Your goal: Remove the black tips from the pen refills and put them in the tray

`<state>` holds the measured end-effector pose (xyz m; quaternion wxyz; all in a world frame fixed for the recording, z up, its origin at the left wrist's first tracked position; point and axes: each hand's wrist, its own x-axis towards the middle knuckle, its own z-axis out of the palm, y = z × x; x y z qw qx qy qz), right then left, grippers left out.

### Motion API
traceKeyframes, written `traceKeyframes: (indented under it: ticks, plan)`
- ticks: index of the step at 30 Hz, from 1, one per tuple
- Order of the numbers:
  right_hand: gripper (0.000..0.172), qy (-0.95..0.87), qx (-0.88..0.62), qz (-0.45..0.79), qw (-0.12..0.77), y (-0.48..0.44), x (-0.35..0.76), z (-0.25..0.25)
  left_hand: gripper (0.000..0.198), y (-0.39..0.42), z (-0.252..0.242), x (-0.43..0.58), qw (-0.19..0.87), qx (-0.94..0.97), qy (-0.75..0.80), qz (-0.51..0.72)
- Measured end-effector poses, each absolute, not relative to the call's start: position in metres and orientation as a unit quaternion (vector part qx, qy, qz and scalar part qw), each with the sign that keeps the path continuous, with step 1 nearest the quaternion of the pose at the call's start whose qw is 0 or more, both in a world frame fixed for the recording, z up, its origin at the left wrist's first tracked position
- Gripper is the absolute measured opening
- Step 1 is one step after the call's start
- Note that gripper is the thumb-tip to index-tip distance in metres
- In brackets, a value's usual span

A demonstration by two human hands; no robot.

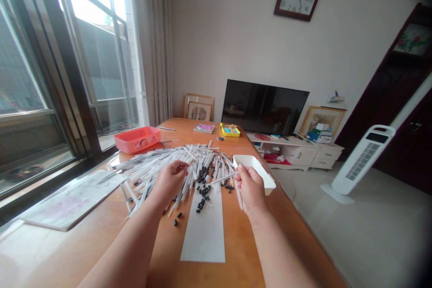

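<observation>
Many thin, whitish plastic tubes (148, 166) lie in a loose heap across the table. My right hand (250, 189) pinches one thin white tube (223, 178) between thumb and fingers, its free end pointing left over the heap. Over the near side of the heap, my left hand (170, 183) has its fingertips closed together; whatever they hold is too small or hidden to make out. Small black caps (203, 198) are scattered between the hands, several of them on a long white strip (203, 238). Just beyond my right hand stands a white plastic tray (269, 183), partly covered by it.
A pink plastic box (137, 140) stands at the table's left edge, past a flat pale booklet (72, 202). Toward the far end lie a colourful book (204, 128) and a yellow box (230, 131). The table's right edge (297, 220) drops to the floor, where a white tower fan (362, 162) stands.
</observation>
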<state>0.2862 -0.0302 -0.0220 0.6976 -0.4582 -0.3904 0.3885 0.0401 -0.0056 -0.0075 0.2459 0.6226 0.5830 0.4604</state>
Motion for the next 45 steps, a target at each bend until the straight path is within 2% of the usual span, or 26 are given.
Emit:
traceKeyframes:
  ticks: [3, 7, 10, 17, 22, 35, 38, 40, 45]
  plan:
    - [0.043, -0.381, -0.453, 0.381, 0.71, -0.031, 0.288, -0.021, 0.023, -0.007, -0.009, 0.04, 0.135, 0.663, 0.632, 0.377]
    - [0.041, -0.374, -0.451, 0.368, 0.721, -0.031, 0.288, -0.019, 0.033, -0.015, -0.014, 0.057, 0.012, 0.748, 0.598, 0.286]
    - [0.04, -0.364, -0.453, 0.369, 0.725, -0.03, 0.288, -0.018, 0.042, -0.011, -0.029, 0.071, -0.032, 0.791, 0.558, 0.248]
    - [0.037, -0.355, -0.45, 0.368, 0.732, -0.03, 0.289, -0.016, 0.052, 0.013, -0.06, 0.07, -0.047, 0.771, 0.601, 0.204]
    - [0.035, -0.356, -0.447, 0.372, 0.731, -0.031, 0.289, -0.014, 0.044, 0.009, -0.055, 0.065, -0.057, 0.777, 0.599, 0.184]
    - [0.035, -0.352, -0.454, 0.374, 0.728, -0.034, 0.287, -0.011, 0.023, -0.002, -0.034, 0.068, -0.053, 0.772, 0.574, 0.267]
    - [0.034, -0.352, -0.441, 0.386, 0.73, -0.033, 0.286, -0.012, 0.027, -0.004, -0.025, 0.071, -0.017, 0.756, 0.569, 0.324]
    - [0.033, -0.353, -0.422, 0.402, 0.732, -0.033, 0.285, -0.012, 0.03, -0.004, -0.021, 0.072, 0.054, 0.722, 0.572, 0.385]
    - [0.03, -0.376, -0.377, 0.445, 0.72, -0.039, 0.279, -0.009, 0.045, -0.002, -0.017, 0.075, 0.413, 0.532, 0.467, 0.573]
